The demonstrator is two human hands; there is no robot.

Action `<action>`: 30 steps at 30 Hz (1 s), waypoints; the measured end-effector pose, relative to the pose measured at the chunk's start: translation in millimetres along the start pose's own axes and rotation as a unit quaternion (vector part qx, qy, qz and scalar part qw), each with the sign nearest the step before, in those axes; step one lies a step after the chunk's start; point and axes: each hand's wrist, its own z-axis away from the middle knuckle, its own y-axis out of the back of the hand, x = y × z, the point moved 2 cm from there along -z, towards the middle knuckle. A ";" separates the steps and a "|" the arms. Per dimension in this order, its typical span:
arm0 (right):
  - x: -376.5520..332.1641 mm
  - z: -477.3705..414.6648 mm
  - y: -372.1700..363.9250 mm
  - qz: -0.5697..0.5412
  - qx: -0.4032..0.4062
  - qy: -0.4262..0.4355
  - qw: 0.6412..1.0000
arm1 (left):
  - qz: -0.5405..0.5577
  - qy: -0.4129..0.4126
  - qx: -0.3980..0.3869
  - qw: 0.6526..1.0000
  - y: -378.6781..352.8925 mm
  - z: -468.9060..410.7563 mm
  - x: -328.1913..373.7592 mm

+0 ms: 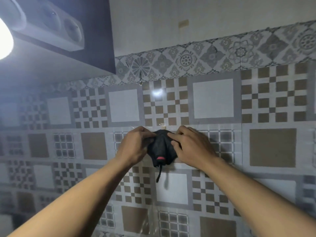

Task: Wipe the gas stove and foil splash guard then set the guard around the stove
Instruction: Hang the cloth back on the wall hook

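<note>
A black cloth (161,148) with a small red tag and a dangling thread hangs against the tiled wall (213,100), just under a small wall hook (162,126). My left hand (135,146) pinches the cloth's upper left edge. My right hand (193,146) grips its upper right side, fingers pressed on the fabric. Both arms reach up and forward toward the wall. Neither the gas stove nor the foil splash guard is in view.
A dark range hood (56,31) with round openings juts out at the upper left, beside a bright lamp (4,40). Patterned brown, grey and white tiles cover the wall, with a floral border strip (188,59) above. Plain wall lies higher up.
</note>
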 end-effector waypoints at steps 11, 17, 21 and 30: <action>-9.5 8.2 20.4 -0.008 -0.093 -0.028 0.995 | -0.019 0.031 -0.112 0.993 13.9 13.0 18.2; -20.3 13.7 42.1 -0.041 -0.089 -0.043 0.994 | -0.092 0.025 -0.070 0.993 31.2 26.0 32.0; -34.2 25.5 64.3 -0.054 -0.097 -0.038 0.993 | -0.111 0.043 -0.063 0.991 48.8 52.6 47.7; -107.5 84.0 87.3 -0.061 -0.213 -0.017 0.975 | -0.106 0.109 -0.131 0.980 84.8 182.3 60.2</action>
